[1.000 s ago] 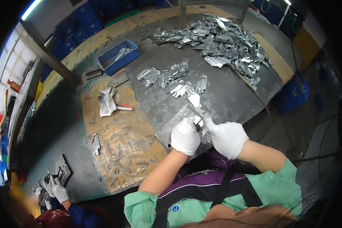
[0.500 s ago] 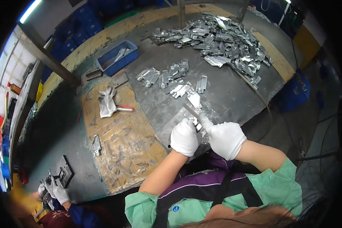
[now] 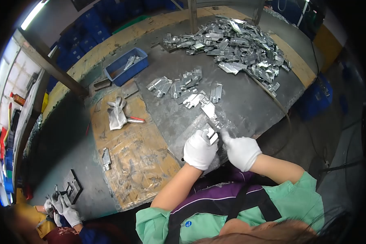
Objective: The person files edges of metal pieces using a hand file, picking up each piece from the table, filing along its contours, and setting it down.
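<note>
White gloves cover both of my hands. My left hand (image 3: 201, 150) is closed around a small shiny metal bracket (image 3: 212, 137), which sticks out above the thumb. Beside it, my right hand (image 3: 243, 153) has its index finger pointed toward the part and its other fingers curled. A narrow grey bar that looks like a flat file (image 3: 213, 125) slants across from the right fingertips, just over the bracket; its handle end is hidden in the right glove. Just beyond the hands lie several loose metal brackets (image 3: 208, 109) on the dark table mat.
A large heap of metal brackets (image 3: 240, 44) covers the back right. At the back left stands a blue bin (image 3: 127, 67) with a few parts. A spare glove (image 3: 117, 114) and red-handled pliers (image 3: 136, 120) lie on cardboard (image 3: 138, 162). Another person's gloved hands (image 3: 63, 207) work at lower left.
My right hand has shifted slightly down and right, and the bar has drawn back with it. More of the bracket shows in my left hand. The view has moved a little.
</note>
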### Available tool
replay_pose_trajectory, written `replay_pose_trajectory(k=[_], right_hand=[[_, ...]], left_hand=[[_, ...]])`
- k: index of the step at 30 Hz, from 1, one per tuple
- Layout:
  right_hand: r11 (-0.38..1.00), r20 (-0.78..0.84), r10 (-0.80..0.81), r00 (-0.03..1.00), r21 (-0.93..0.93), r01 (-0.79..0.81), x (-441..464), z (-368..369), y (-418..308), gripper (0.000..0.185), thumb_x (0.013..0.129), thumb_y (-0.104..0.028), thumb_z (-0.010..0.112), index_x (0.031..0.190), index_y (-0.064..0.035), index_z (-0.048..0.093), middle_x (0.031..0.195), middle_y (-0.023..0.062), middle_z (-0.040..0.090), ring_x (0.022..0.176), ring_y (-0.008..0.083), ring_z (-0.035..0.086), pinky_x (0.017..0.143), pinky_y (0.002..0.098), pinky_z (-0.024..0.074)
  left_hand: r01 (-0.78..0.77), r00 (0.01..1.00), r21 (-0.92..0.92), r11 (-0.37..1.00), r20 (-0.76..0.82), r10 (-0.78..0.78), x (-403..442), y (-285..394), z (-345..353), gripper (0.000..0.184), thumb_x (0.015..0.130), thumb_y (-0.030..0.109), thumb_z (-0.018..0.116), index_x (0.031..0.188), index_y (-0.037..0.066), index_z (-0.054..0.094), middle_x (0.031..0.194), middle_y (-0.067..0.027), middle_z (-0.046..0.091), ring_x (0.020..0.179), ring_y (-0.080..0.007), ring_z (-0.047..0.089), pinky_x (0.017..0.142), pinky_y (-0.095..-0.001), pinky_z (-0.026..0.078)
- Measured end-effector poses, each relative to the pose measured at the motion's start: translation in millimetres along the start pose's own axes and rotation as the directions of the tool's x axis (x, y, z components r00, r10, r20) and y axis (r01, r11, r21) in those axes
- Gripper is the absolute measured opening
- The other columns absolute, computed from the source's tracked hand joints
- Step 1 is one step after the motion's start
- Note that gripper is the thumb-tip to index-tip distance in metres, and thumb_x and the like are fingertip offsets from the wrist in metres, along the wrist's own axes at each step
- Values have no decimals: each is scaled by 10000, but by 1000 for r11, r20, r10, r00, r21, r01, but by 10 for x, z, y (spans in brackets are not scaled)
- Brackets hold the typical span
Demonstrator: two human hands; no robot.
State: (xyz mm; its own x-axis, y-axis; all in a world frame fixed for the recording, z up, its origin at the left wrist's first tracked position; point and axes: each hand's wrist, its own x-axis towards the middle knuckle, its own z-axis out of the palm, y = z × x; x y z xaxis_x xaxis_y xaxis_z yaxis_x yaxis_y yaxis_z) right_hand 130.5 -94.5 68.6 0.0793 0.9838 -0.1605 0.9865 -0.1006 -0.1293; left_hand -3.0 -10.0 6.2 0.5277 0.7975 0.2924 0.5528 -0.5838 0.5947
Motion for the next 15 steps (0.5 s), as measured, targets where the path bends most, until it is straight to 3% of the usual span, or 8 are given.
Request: replay_pose_trajectory(k=[2, 3, 5, 8, 10, 12, 15], right_hand=[[998, -140, -9, 990, 63, 18, -181, -184, 11, 563, 829, -91, 511, 1371, 5, 391, 568, 145, 604, 540, 321, 630, 524, 438, 501], [988, -326, -119, 938, 51, 144, -260, -234, 5, 579, 780, -67, 551, 1343, 4, 433, 525, 108, 571, 476, 287, 604, 462, 408, 476], [974, -130, -215, 968, -106, 202, -331, -369, -69, 604, 745, -66, 558, 1330, 27, 440, 512, 87, 559, 448, 258, 588, 433, 387, 460], [973, -262, -225, 938, -113, 202, -90, -286, -105, 630, 719, -72, 554, 1327, 43, 435, 486, 73, 543, 422, 246, 569, 417, 370, 449], [968, -312, -246, 918, -121, 219, -78, -297, -121, 627, 717, -78, 552, 1321, 46, 437, 485, 76, 547, 422, 246, 573, 417, 375, 448], [978, -129, -205, 970, -75, 197, -232, -401, -148, 633, 713, -67, 545, 1325, 49, 431, 487, 75, 544, 417, 242, 570, 412, 373, 444], [971, -139, -233, 962, -83, 224, -345, -352, -109, 639, 709, -55, 540, 1333, 31, 432, 475, 63, 527, 415, 252, 565, 414, 375, 443]], left_hand=[[-20, 999, 26, 999, -43, 21, 14, 51, -50, 201, 689, 162, 692, 847, 69, 609, 790, -123, 594, 714, -333, 620, 638, -439, 504], [-44, 999, -21, 999, -30, 44, 1, 32, -57, 263, 668, 159, 717, 873, 51, 594, 797, -131, 579, 711, -336, 604, 633, -442, 495], [-89, 995, -10, 996, -49, 89, 0, -24, -24, 291, 661, 158, 726, 889, 41, 586, 799, -138, 571, 712, -340, 596, 626, -443, 488], [-170, 983, -34, 985, -80, 166, -11, -85, 28, 336, 654, 156, 734, 916, 24, 570, 801, -153, 555, 702, -345, 578, 606, -449, 472], [-134, 991, 43, 990, 15, 134, -19, -67, -37, 342, 655, 171, 744, 913, 29, 568, 811, -146, 558, 717, -338, 586, 612, -444, 478], [-127, 992, 8, 992, -12, 127, -23, -61, -7, 347, 654, 179, 749, 910, 28, 568, 810, -143, 558, 718, -336, 587, 617, -440, 480], [-100, 994, -6, 995, -40, 100, -18, -34, -22, 348, 652, 195, 757, 906, 35, 580, 819, -137, 562, 732, -327, 596, 640, -429, 489]])
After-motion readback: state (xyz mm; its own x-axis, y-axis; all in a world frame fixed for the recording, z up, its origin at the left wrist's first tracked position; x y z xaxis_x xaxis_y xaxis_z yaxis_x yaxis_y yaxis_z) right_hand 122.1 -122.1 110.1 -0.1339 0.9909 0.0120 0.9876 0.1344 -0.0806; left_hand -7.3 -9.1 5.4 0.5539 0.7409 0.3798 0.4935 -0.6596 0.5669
